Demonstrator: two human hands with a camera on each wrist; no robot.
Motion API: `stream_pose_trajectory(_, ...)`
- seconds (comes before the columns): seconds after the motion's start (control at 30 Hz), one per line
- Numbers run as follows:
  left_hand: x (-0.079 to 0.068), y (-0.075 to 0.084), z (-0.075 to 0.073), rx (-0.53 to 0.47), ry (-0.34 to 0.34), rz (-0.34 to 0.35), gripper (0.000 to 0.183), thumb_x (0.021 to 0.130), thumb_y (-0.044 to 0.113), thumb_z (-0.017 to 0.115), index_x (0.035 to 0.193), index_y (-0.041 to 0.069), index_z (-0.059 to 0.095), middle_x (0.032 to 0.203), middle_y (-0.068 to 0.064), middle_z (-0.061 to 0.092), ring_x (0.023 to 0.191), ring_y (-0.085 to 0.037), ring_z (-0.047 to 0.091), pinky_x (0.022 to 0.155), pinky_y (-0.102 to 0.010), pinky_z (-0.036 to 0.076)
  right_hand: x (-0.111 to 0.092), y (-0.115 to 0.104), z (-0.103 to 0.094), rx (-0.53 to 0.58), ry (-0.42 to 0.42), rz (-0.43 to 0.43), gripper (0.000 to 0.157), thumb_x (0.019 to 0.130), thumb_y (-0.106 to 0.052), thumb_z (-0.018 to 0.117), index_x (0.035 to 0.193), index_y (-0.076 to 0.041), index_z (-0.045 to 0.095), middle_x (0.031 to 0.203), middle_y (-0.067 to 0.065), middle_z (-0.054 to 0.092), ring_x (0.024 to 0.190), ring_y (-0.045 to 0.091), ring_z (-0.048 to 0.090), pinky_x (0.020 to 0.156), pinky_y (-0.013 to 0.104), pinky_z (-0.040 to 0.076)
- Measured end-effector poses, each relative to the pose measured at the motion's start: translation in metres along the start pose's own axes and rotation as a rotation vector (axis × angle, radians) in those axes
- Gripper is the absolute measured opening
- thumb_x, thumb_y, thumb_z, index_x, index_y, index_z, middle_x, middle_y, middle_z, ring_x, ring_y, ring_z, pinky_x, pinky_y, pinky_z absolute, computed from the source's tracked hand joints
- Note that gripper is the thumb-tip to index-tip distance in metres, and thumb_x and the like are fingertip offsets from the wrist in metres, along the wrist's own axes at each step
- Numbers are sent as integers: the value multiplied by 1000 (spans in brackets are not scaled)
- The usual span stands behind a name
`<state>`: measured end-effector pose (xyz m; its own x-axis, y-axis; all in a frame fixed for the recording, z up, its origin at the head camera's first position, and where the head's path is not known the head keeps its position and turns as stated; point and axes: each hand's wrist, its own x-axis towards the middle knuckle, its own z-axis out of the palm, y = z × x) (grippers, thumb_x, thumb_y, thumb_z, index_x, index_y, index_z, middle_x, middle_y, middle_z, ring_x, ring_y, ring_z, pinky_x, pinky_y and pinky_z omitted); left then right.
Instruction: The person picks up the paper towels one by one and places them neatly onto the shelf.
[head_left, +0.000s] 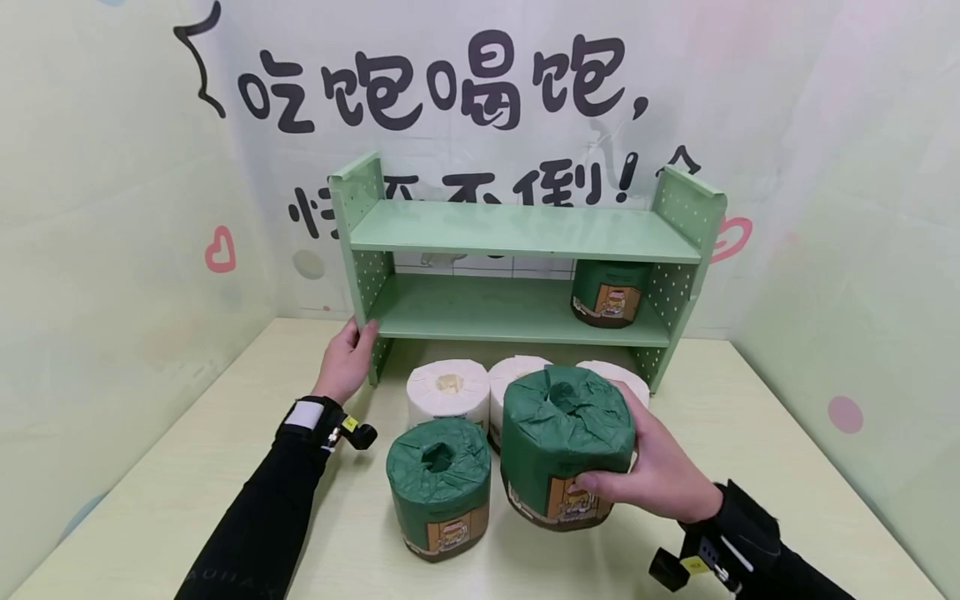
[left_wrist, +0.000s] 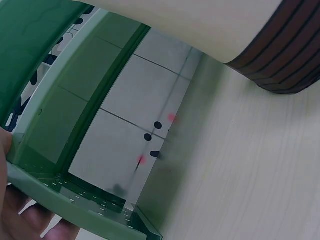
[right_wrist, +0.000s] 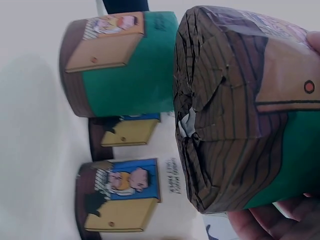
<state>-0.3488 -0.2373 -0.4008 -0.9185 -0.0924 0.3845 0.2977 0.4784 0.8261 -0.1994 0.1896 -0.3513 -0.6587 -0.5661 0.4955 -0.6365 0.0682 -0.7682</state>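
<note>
My right hand [head_left: 663,462] holds a green paper-wrapped toilet roll [head_left: 562,446] above the table, thumb on its front and fingers round its far side. The right wrist view shows this roll's brown crumpled underside [right_wrist: 215,115] close up. My left hand [head_left: 347,362] grips the left side panel of a light green two-tier shelf [head_left: 517,229]; in the left wrist view its fingers [left_wrist: 37,217] curl round the panel's edge. A second green toilet roll [head_left: 438,492] stands on the table left of the held one. Another green roll [head_left: 611,292] sits on the lower tier, at its right end.
Three white-wrapped toilet rolls stand in a row before the shelf: one at left [head_left: 448,390], one in the middle [head_left: 517,368], and one at right [head_left: 622,375], partly hidden by the held roll. Printed cloth walls [head_left: 840,250] enclose the pale wooden table [head_left: 750,433].
</note>
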Motion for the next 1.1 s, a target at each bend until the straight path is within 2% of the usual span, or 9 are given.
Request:
stream_pose_trajectory(0.23, 0, 1, 0, 7, 2, 16, 43, 108, 46, 38, 118, 8, 55, 75, -7, 39, 65, -22, 41, 53, -33, 37, 7, 1, -12, -77, 68, 37, 92, 74, 3, 81, 149, -17, 31, 139, 4, 45, 121, 28, 46, 96, 35, 46)
stream_pose_trajectory(0.47, 0, 0, -1, 2, 6, 25, 43, 108, 46, 39, 121, 9, 55, 75, -8, 39, 65, -23, 41, 54, -33, 36, 12, 1, -26, -119, 127, 59, 86, 77, 2, 78, 147, -15, 33, 136, 5, 48, 118, 27, 49, 92, 33, 48)
stream_pose_trajectory(0.87, 0, -4, 1, -4, 14, 29, 42, 108, 46, 39, 125, 11, 56, 76, -9, 40, 67, -24, 42, 55, -34, 37, 37, 4, -42, -119, 252, 123, 79, 84, -4, 73, 149, -14, 29, 135, 4, 47, 117, 24, 49, 90, 26, 49)
stream_pose_trajectory(1.1, 2, -6, 0, -12, 16, 14, 41, 107, 47, 39, 119, 12, 56, 74, -7, 40, 65, -23, 42, 54, -33, 37, 50, 10, -42, -103, 308, 193, 75, 86, -12, 75, 147, -14, 30, 133, 5, 47, 114, 22, 49, 88, 30, 50)
